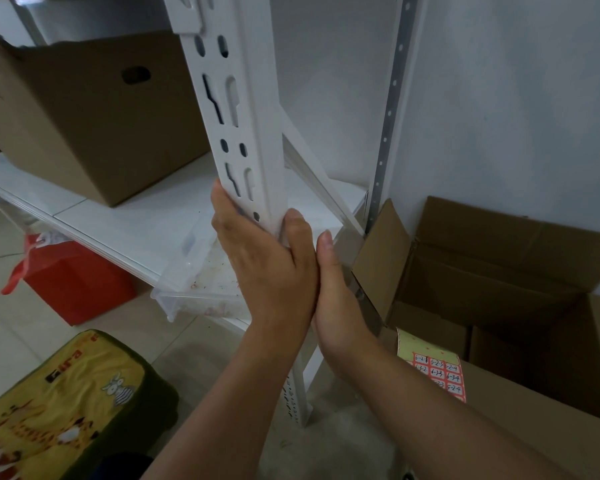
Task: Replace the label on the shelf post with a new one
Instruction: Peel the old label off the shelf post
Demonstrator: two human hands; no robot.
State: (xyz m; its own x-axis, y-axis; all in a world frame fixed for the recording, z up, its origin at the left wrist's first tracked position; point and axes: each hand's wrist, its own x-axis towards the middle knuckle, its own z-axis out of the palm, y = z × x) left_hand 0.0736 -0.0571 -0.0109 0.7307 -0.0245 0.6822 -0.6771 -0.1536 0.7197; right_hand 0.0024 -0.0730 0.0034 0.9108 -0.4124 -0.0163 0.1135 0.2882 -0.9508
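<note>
Left hand (264,265) grip wraps shelf post (246,133) | right hand (333,292) grip unclear | label sheet (437,372) reads 6-2-4

both hands crowd the white shelf post (253,140): the left hand (264,268) wraps its front and the right hand (333,299) lies against its right side, touching the left. above them the post's slotted face is bare. left of the post, the shelf board (146,216) is open up to a closed cardboard box (84,112) standing well back. a diagonal brace (323,188) cuts across the gap to the rear post (388,109). below the board, a clear plastic bin (201,278) juts out. right of the hands, an open cardboard box (499,271) fills the floor, a sheet of labels (437,372) over its near edge.
</note>
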